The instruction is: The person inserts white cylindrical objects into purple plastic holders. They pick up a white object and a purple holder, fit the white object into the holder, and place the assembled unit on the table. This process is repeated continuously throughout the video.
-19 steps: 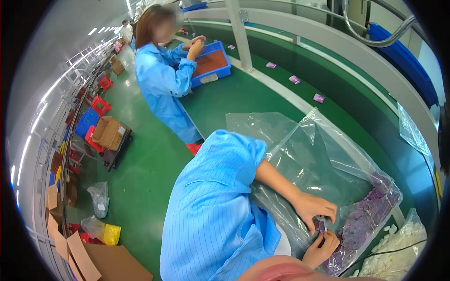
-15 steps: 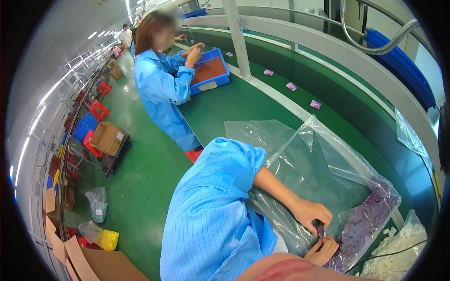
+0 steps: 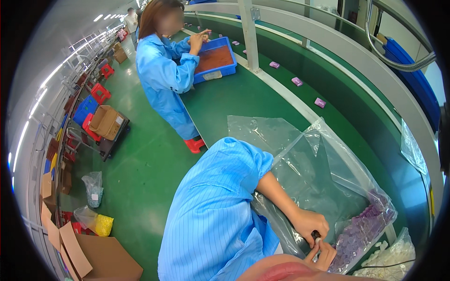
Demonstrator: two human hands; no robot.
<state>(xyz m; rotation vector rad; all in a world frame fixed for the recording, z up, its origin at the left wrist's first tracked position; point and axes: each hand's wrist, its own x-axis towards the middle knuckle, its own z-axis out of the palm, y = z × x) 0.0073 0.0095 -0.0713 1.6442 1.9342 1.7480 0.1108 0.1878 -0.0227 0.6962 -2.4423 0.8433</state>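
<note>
Low in the view, both my hands come together over a see-through plastic bag (image 3: 300, 173) spread on the green worktop. My left hand (image 3: 309, 225) is closed, pinching a small dark piece (image 3: 315, 234). Just below it, my right hand (image 3: 324, 255) is closed too, with a small whitish piece (image 3: 318, 240) at its fingertips against the dark one. Beside my hands, a heap of purple translucent pieces (image 3: 358, 234) lies in the bag. A second bag of small white pieces (image 3: 396, 257) stands at the lower right, with a thin dark cable across it.
Purple packets (image 3: 320, 102) lie in a row on the green conveyor (image 3: 337, 107). A co-worker in blue (image 3: 161, 70) works over a blue tray (image 3: 228, 69). Cartons (image 3: 105, 122), red stools (image 3: 100, 93) and filled bags (image 3: 93, 189) stand on the floor at left.
A purplish piece showed between my fingers before; now a dark piece and a whitish one show there. The whole view has shifted a little. The co-worker's hands have moved slightly above the tray.
</note>
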